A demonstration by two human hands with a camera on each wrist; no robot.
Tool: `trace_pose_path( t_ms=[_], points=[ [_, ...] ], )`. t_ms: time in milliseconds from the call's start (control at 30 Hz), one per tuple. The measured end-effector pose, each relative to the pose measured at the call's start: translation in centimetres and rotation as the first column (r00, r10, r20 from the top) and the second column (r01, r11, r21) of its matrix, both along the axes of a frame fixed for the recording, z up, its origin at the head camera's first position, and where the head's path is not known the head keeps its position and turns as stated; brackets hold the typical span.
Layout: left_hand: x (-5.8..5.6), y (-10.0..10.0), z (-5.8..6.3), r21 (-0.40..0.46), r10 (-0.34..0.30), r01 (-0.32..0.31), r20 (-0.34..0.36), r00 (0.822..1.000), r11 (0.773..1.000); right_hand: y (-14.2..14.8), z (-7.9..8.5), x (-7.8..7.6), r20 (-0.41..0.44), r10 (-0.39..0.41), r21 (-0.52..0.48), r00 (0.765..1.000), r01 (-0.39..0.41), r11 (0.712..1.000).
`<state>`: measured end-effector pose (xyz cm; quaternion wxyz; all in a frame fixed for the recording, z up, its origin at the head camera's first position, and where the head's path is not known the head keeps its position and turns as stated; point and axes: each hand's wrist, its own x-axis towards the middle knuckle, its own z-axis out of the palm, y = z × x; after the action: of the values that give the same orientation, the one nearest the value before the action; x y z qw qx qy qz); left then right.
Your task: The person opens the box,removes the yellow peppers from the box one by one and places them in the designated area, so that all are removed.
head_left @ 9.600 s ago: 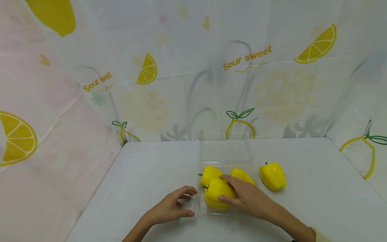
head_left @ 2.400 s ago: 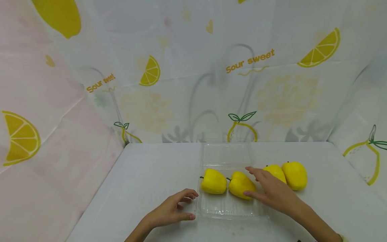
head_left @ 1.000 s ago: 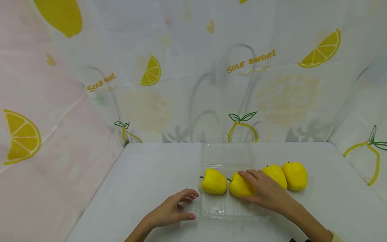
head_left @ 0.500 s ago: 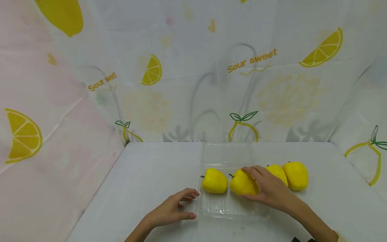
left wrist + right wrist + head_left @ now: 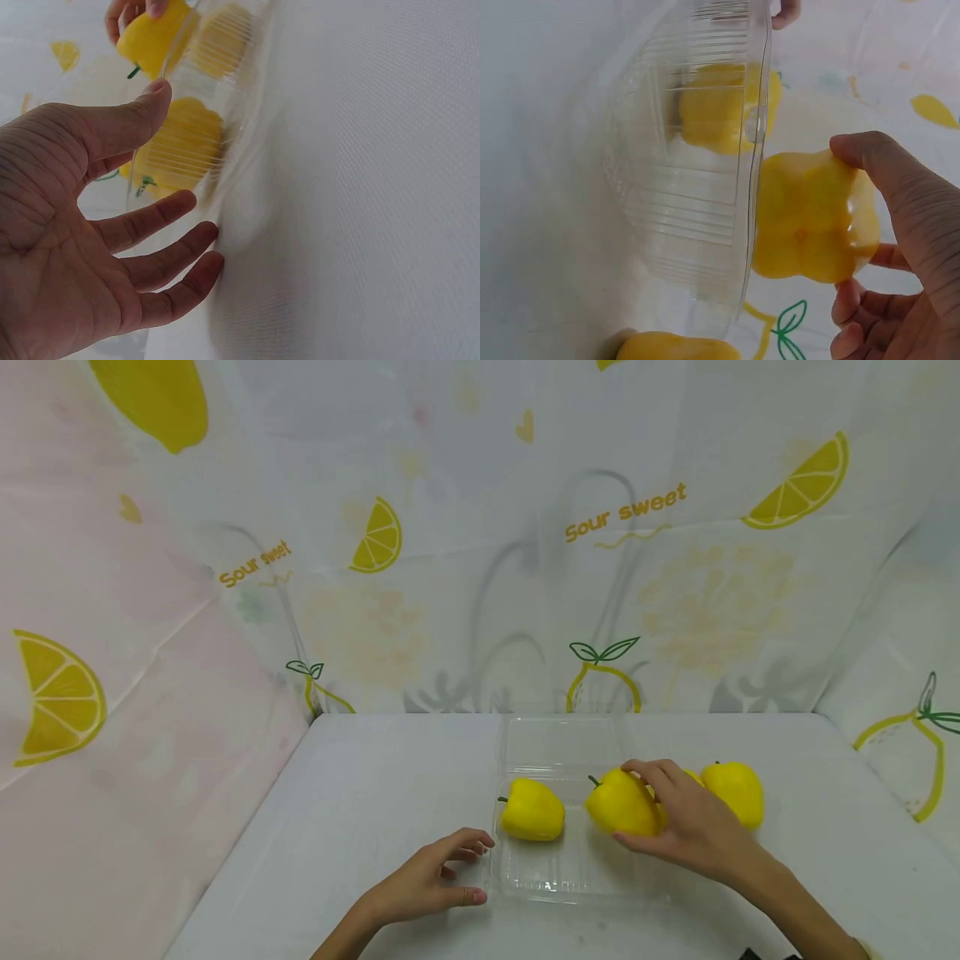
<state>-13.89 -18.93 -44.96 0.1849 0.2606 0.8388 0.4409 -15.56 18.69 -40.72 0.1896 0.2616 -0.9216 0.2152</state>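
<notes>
My right hand (image 5: 690,822) grips a yellow bell pepper (image 5: 621,802) between thumb and fingers. In the right wrist view the held bell pepper (image 5: 814,217) is raised at the rim of a clear plastic clamshell box (image 5: 682,202). Another yellow bell pepper (image 5: 533,810) lies inside the box (image 5: 540,881), at its left side. My left hand (image 5: 427,877) rests at the box's left edge, fingers apart and loosely bent. In the left wrist view the left hand (image 5: 97,217) has its thumb tip at the clear rim and holds nothing.
Two more yellow bell peppers lie on the white table to the right of the box; one pepper (image 5: 735,795) shows well, the other is mostly behind the right hand. The box's lid (image 5: 562,742) lies open toward the back. Lemon-printed cloth (image 5: 450,635) encloses the table (image 5: 390,777).
The right hand has taken hold of the box's right-hand pepper, lifted it and moved it rightward. Earlier, another pepper went from the box to the table. The left hand stays put.
</notes>
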Motion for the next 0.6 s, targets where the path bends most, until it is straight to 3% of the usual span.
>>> trace_pose_path(
  t_ms=[600],
  points=[
    [0.0,0.0,0.1,0.017,-0.012,0.012,0.001,1.0,1.0,2.5,1.0,1.3,-0.038,-0.115,-0.082,0.993,0.112,0.99]
  ],
)
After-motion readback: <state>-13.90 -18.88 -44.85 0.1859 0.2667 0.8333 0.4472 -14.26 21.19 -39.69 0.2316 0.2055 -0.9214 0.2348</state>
